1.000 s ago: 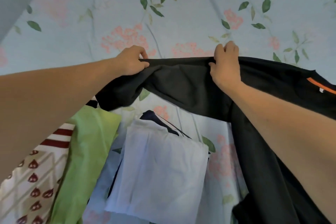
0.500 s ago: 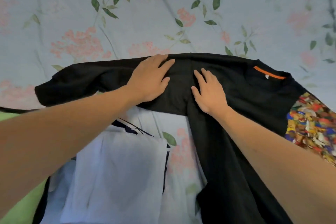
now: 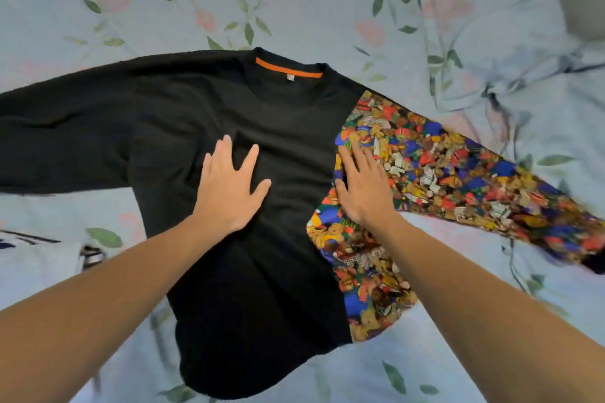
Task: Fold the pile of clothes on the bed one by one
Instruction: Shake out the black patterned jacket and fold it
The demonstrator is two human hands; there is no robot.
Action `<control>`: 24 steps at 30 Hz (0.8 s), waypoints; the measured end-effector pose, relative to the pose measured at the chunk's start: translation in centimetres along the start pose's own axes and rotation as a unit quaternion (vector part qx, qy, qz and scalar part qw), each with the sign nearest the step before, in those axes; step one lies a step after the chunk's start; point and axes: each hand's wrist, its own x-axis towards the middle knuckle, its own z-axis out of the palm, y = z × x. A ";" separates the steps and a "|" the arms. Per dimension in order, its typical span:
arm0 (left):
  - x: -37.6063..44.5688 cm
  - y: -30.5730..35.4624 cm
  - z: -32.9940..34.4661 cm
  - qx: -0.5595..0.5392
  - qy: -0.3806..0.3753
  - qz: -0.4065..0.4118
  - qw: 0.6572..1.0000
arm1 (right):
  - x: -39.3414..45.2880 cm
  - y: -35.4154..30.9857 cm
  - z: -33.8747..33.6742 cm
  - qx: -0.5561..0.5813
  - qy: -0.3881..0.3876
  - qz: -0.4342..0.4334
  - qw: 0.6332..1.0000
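Two bare hands lie flat on one garment in the head view. A black sweatshirt (image 3: 203, 127) is spread face up across the flowered bed sheet (image 3: 327, 0), its neck toward 12 o'clock and its hem toward 6 o'clock. An orange neck band (image 3: 288, 70) shows inside the collar. Its plain black sleeve (image 3: 65, 137) stretches out toward 9 o'clock and runs off the edge of the picture. Toward 3 o'clock, the other sleeve and side panel are a busy multicoloured print (image 3: 458, 180), and the far cuff is blurred.

The left hand (image 3: 229, 193) rests palm down on the black chest at the centre, fingers straight and spread wide, holding nothing. The right hand (image 3: 363, 186) rests just beside it toward 3 o'clock, palm down on the seam where black cloth meets the print, fingers straight and close together, also holding nothing. Both forearms come in from 6 o'clock, one on each side of the hem.

At 9 o'clock, low at the frame edge, a pale garment with dark stripes (image 3: 65, 249) lies on the sheet beside the sweatshirt. At 2 o'clock the sheet bunches into deep wrinkles (image 3: 491, 88).
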 end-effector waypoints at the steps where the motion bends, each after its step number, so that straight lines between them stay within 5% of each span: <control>1: -0.3 1.5 0.5 -0.002 -0.003 0.003 1.000 | -1.3 2.1 0.2 0.005 -0.007 0.011 1.000; 11: 2.9 21.2 3.9 0.000 -0.043 0.159 0.986 | -5.1 21.9 -2.8 -0.002 -0.032 0.077 0.997; 20: 5.6 31.1 8.7 0.111 -0.172 0.150 0.967 | -6.3 37.8 -6.9 -0.081 0.006 0.164 0.983; 24: 5.5 33.4 9.6 0.140 -0.148 0.117 0.972 | -5.6 40.2 -8.2 -0.011 -0.041 0.195 0.980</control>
